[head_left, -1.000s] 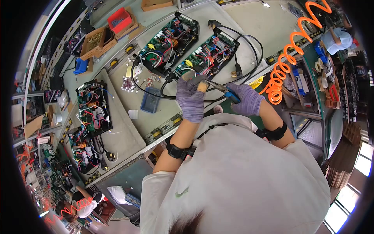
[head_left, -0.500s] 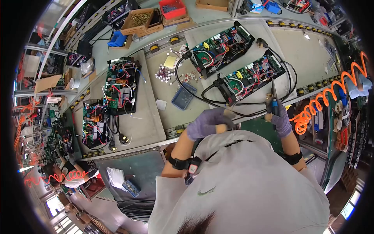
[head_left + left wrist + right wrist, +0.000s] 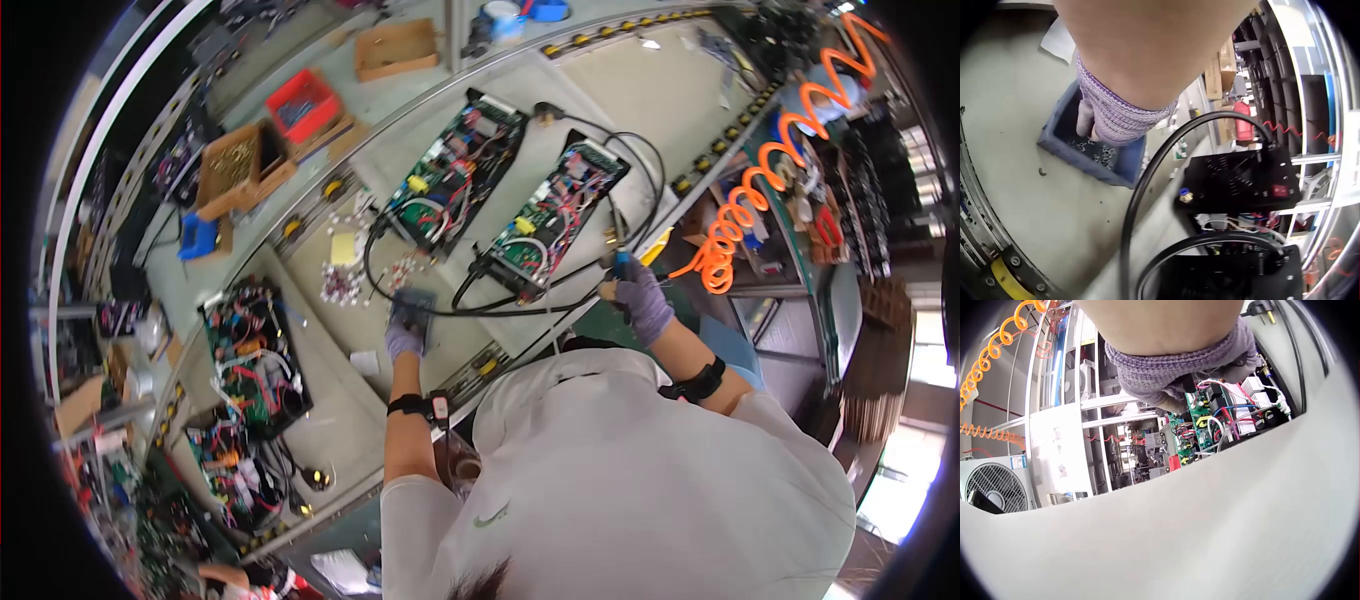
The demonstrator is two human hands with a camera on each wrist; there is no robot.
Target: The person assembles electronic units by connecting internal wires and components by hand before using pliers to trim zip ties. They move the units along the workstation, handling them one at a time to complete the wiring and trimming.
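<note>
1. Blue tray [image 3: 427,304] is sitting on the bench [image 3: 1016,100] near the person's side, with small metal parts [image 3: 1094,154] lying in it.
2. Left hand [image 3: 1119,119] is now reaching into the tray, no longer hovering apart from it by the body; the work seems to be turning to those parts. Wrist and glove are hiding most of its fingers, so I cannot tell whether they are pinching anything.
3. Right hand [image 3: 645,303] is keeping its fingers curled round blue-handled pliers [image 3: 622,260], near the right open chassis [image 3: 557,218].
4. Beyond the tray, loose white pieces [image 3: 342,287] are lying scattered.
5. Farther off, the other open chassis [image 3: 455,172] is resting, and a red bin [image 3: 320,122] is standing behind.
</note>
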